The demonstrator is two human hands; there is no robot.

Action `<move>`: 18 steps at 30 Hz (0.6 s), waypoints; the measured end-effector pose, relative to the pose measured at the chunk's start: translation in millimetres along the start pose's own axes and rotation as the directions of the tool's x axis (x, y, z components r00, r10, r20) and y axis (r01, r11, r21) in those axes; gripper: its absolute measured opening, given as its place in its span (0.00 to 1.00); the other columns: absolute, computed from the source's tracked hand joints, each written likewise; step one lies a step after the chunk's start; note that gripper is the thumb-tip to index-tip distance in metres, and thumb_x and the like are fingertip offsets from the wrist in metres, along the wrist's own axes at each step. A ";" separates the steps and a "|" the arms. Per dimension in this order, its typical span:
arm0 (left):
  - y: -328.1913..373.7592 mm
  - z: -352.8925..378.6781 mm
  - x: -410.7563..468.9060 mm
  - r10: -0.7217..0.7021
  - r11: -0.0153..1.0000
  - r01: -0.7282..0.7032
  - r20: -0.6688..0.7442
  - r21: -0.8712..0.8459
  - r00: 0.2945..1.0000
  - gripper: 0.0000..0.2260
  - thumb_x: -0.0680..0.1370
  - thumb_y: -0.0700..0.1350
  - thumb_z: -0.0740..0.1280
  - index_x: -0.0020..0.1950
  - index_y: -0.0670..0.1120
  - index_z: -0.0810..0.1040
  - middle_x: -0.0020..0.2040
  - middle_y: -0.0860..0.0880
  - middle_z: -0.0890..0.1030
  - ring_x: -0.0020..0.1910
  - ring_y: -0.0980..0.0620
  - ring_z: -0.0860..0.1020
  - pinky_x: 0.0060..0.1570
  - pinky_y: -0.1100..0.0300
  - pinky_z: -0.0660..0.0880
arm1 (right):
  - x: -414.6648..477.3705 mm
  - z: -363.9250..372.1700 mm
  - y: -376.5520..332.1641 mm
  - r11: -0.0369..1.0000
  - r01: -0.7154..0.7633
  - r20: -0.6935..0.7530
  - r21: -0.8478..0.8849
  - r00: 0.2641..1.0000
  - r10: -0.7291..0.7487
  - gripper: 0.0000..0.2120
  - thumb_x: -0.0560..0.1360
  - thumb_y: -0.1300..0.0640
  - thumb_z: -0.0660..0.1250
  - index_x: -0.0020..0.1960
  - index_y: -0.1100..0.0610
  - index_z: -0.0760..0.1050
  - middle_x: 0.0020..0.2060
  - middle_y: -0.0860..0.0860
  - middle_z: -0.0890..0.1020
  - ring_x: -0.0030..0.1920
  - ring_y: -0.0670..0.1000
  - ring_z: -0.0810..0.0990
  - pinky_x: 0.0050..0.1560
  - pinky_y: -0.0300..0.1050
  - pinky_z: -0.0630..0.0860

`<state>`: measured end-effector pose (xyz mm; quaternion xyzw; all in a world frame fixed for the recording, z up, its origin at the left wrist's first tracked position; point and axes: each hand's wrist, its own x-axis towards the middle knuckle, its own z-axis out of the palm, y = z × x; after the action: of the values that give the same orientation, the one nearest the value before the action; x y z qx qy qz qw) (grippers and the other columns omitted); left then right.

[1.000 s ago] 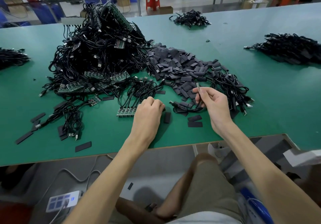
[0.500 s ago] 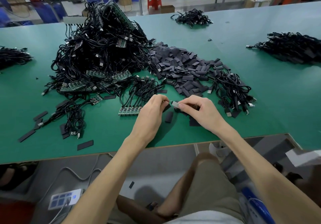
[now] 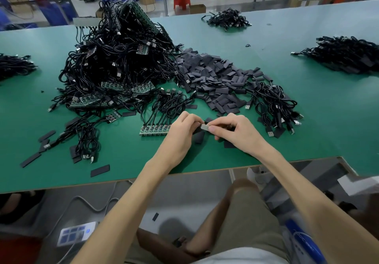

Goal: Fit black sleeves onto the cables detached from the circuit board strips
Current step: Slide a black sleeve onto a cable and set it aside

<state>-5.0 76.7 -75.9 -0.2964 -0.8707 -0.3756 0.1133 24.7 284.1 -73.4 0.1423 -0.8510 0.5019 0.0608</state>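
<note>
My left hand and my right hand meet just above the green table. My right hand pinches the silvery end of a black cable between thumb and forefinger. The curled fingers of my left hand pinch a black sleeve at that end; most of the sleeve is hidden. Left of my left hand lies a green circuit board strip with several cables still attached. Behind the hands spreads a heap of loose black sleeves.
A tall pile of cables and board strips fills the left middle. A bunch of cables lies to the right. More cable piles sit at the far back, right and left. Stray sleeves dot the front edge.
My right hand came down and left with the cable end and now meets my left hand, which lifted slightly off the table and pinches a sleeve.
</note>
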 end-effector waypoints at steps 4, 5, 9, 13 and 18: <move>0.6 -0.5 -0.8 0.018 0.995 -0.006 0.117 -0.098 0.993 0.11 0.82 0.32 0.61 0.58 0.43 0.79 0.50 0.50 0.71 0.46 0.65 0.73 0.43 0.75 0.70 | -0.5 1.6 -0.4 1.000 -0.005 0.040 0.021 0.999 0.005 0.04 0.78 0.50 0.74 0.50 0.46 0.86 0.33 0.47 0.85 0.40 0.46 0.77 0.36 0.32 0.73; 1.2 -1.5 -0.7 0.013 0.993 0.002 0.125 -0.118 0.992 0.11 0.84 0.33 0.60 0.59 0.43 0.79 0.51 0.52 0.70 0.46 0.64 0.73 0.44 0.73 0.71 | -0.3 1.6 -0.5 1.000 -0.009 0.043 0.021 0.999 0.008 0.03 0.77 0.50 0.74 0.50 0.46 0.86 0.33 0.47 0.85 0.40 0.46 0.77 0.36 0.32 0.73; 2.9 -5.0 0.9 0.021 0.992 -0.010 0.092 -0.126 0.996 0.10 0.85 0.35 0.58 0.60 0.42 0.78 0.52 0.59 0.70 0.50 0.65 0.73 0.50 0.72 0.69 | 0.8 0.7 0.1 0.999 -0.017 0.040 0.031 0.999 0.016 0.02 0.78 0.54 0.74 0.48 0.48 0.85 0.32 0.48 0.85 0.40 0.44 0.77 0.37 0.32 0.72; 5.7 -7.6 0.7 -0.018 0.985 0.032 0.083 -0.168 0.996 0.10 0.84 0.33 0.60 0.58 0.42 0.79 0.51 0.55 0.72 0.44 0.61 0.74 0.42 0.70 0.69 | 1.1 1.1 1.3 0.999 -0.025 0.040 0.032 0.999 0.024 0.03 0.78 0.56 0.73 0.47 0.49 0.85 0.32 0.49 0.84 0.39 0.42 0.76 0.38 0.33 0.71; 1.7 -8.6 2.0 -0.016 0.977 0.030 0.064 -0.213 0.998 0.14 0.81 0.29 0.61 0.57 0.43 0.80 0.52 0.54 0.73 0.44 0.63 0.74 0.41 0.72 0.70 | 1.0 2.9 0.7 1.000 -0.003 0.054 0.004 0.999 0.003 0.04 0.78 0.53 0.74 0.52 0.47 0.85 0.33 0.46 0.85 0.38 0.42 0.77 0.41 0.30 0.72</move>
<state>-5.8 72.2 -68.1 -0.3083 -0.8319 -0.4588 0.0493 23.7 281.8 -75.1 0.1547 -0.8516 0.4995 0.0367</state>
